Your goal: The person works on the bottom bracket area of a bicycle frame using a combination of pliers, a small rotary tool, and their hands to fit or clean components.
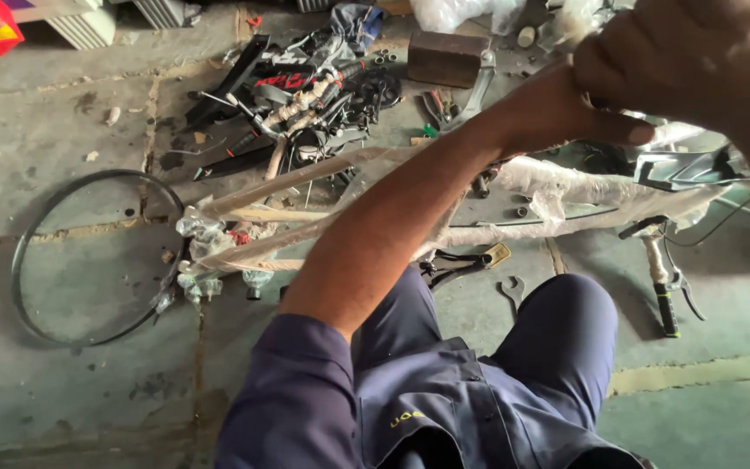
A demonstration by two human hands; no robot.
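Head view: left hand (566, 108) and right hand (696, 61) raised close to camera, both closed on clear plastic wrap (579, 22). Wrapped bike frame (323, 217) lies on floor below, near loose tyre (88, 256) & parts pile (305, 95). Risk: wrap tears or snags frame, spanner (511, 291) by knee underfoot.

— Where's the left hand (605, 82)?
— Upper right of the frame, raised close to the camera. Its bare forearm runs diagonally up from a blue sleeve at lower centre, and the fingers are curled shut with the thumb pointing right.
— And the right hand (722, 52)?
— Top right corner, large and blurred, pressed just beside the left. Whether its fingers are closed, I cannot tell.
— Legs?
— Both knees in blue trousers, bottom centre.
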